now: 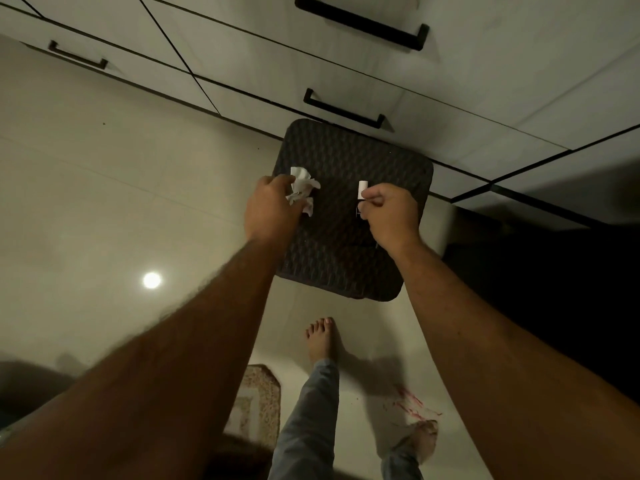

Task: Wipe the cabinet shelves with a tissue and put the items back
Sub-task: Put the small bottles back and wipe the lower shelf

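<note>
My left hand (272, 209) grips a crumpled white tissue (302, 192) above the left side of a dark woven stool (349, 161). My right hand (391, 216) pinches a small bottle with a white cap (362, 192) over the stool's right half; the bottle's dark lower part is mostly hidden by my fingers. Both hands hover above the stool top, a short gap apart. The white cabinet (277, 53) with closed fronts stands just beyond the stool. No shelf is in view.
Black bar handles (343, 109) (363, 22) (78, 58) stick out from the cabinet fronts. Glossy pale floor tiles (104, 202) lie to the left. My bare foot (322, 341) stands below the stool, a patterned mat (259, 403) beside it. A dark area fills the right.
</note>
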`<state>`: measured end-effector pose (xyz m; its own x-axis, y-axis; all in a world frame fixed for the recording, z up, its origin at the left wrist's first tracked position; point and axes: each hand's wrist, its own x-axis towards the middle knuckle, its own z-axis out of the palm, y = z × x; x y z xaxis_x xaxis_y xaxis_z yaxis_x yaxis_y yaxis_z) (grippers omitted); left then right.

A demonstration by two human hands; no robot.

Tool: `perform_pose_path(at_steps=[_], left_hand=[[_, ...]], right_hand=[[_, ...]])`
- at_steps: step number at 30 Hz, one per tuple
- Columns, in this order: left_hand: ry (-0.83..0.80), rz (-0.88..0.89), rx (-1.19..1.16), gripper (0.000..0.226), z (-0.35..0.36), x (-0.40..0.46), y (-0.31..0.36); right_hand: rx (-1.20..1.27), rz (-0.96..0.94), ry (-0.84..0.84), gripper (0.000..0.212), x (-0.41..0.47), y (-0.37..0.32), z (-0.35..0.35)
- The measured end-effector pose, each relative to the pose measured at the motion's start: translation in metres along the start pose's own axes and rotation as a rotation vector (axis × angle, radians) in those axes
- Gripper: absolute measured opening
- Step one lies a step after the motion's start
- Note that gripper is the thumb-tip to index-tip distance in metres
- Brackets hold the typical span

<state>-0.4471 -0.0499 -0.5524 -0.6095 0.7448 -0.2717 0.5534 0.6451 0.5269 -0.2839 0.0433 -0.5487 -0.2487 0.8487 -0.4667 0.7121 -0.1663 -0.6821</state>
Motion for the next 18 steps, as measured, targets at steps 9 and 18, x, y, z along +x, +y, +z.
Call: perform_pose_path(at_steps=[9,18], left_hand=[[-0.113,-0.116,0.028,0.018,0.005,-0.002,0.002],[-0.040,0.099,-0.229,0.016,-0.037,-0.109,0.090]], right_hand=[[0.071,-0.024,-0.077,0.022,-0.022,0.006,-0.007],[0.150,-0.090,-0.115,0.018,-0.100,-0.006,-0.091]])
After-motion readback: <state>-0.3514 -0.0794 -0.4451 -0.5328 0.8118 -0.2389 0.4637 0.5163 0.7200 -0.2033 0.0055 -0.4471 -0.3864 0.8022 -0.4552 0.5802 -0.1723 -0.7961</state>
